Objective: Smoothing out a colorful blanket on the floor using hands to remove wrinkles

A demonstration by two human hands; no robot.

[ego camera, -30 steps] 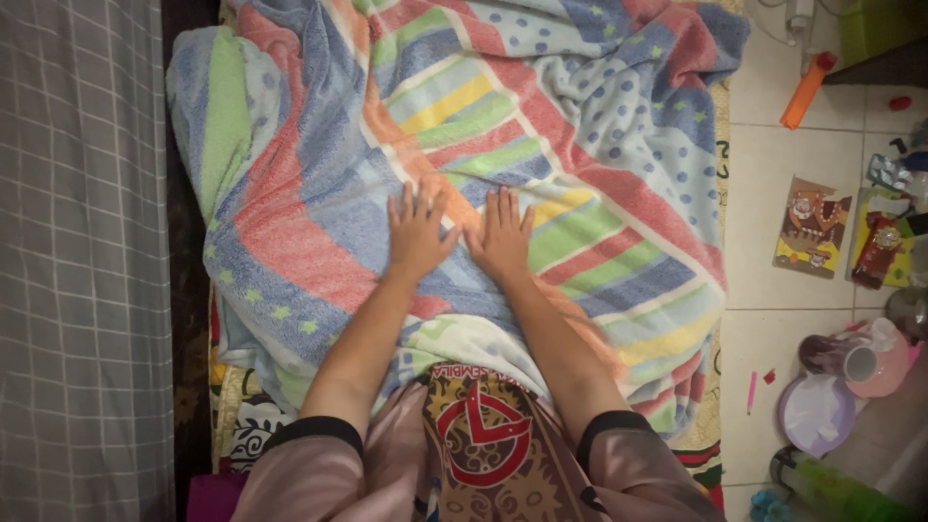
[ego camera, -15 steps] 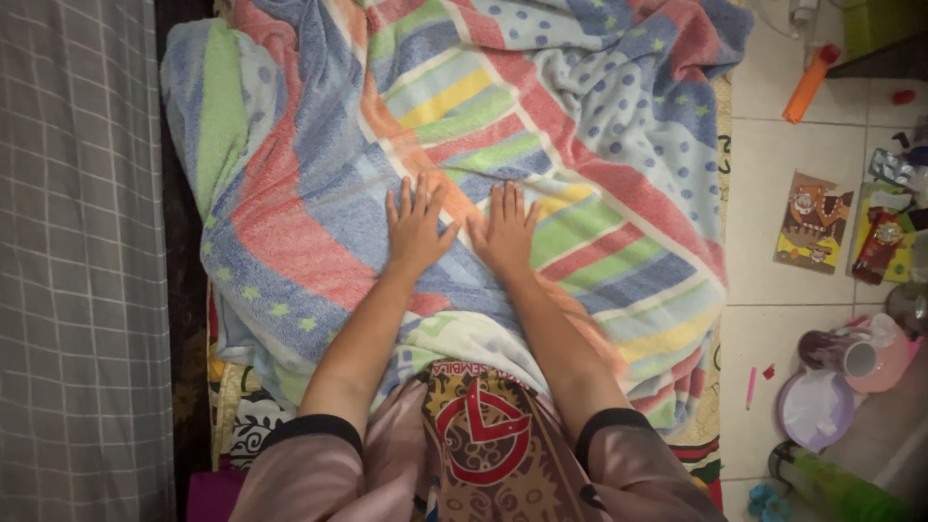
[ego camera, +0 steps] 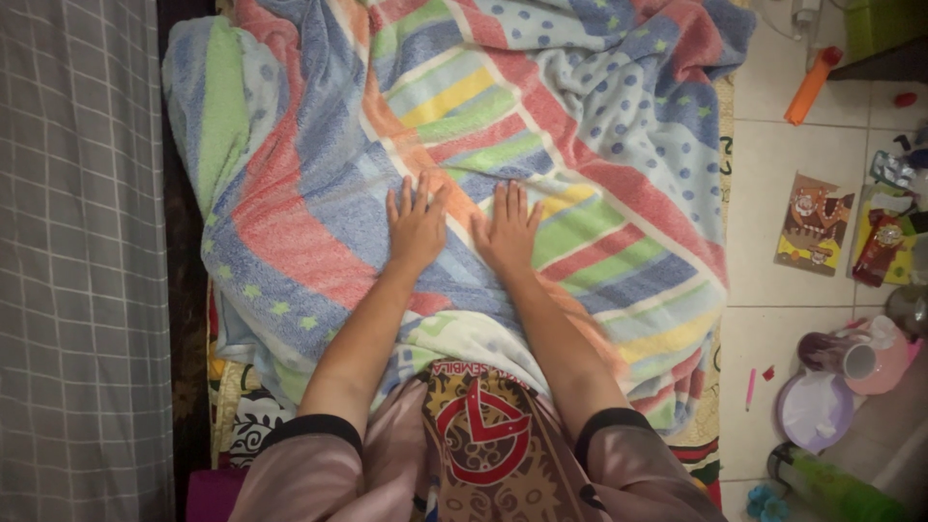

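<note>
Now I see my left hand [ego camera: 416, 228] and right hand [ego camera: 507, 232] pressed flat, fingers spread, holding nothing, on the rumpled striped blanket [ego camera: 319, 222], its stripes running diagonally.

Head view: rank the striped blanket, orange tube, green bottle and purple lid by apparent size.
1. striped blanket, largest by far.
2. green bottle, partly cut off.
3. purple lid and orange tube: too alike to rank.

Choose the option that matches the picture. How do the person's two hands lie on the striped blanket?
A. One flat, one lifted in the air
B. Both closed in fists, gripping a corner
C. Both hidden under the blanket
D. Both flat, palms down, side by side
D: the left hand and the right hand both lie open, fingers spread, side by side on the striped blanket.
</note>
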